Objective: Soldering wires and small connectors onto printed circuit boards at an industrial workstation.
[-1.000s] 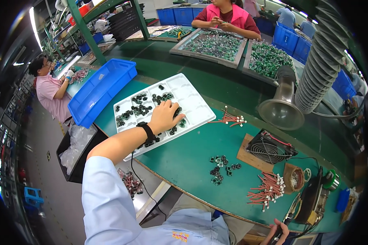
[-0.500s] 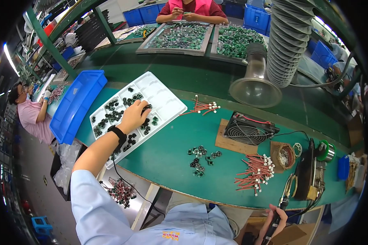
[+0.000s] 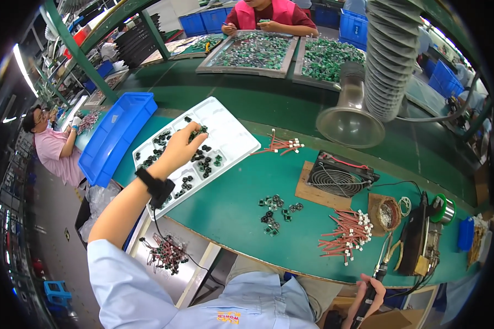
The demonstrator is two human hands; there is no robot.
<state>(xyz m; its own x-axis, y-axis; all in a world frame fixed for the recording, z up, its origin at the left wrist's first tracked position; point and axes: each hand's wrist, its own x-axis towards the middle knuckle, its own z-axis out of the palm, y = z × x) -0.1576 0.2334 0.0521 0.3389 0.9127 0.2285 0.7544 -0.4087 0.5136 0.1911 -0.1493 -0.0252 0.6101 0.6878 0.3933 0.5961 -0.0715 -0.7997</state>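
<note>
My left hand [image 3: 180, 147] is over the white compartmented tray [image 3: 233, 143], its fingers bent and thumb apart. Small black-and-green components [image 3: 204, 164] lie in the tray below and beside it, some between the fingertips and thumb. Whether any are lifted is unclear. A black strap [image 3: 156, 187] with a thin cord circles my left wrist. At the bench's front edge, my right hand [image 3: 362, 301] is wrapped round the black handle of a soldering iron [image 3: 382, 270], its tip pointing up and away. Loose components [image 3: 270, 218] and a pile of red wires with white connectors [image 3: 348, 233] lie on the green bench.
A blue bin [image 3: 118, 137] stands left of the tray. Toward the right are a fan [image 3: 335, 174], a solder spool [image 3: 443, 209] and an iron stand [image 3: 414, 241]. A fume hood [image 3: 350, 127] hangs above. Across the bench, a person [image 3: 271, 19] sits behind component-filled trays.
My left hand has shifted slightly up and left relative to the tray, its thumb and fingers a little wider apart. The whole view has shifted. My right hand keeps hold of the soldering iron.
</note>
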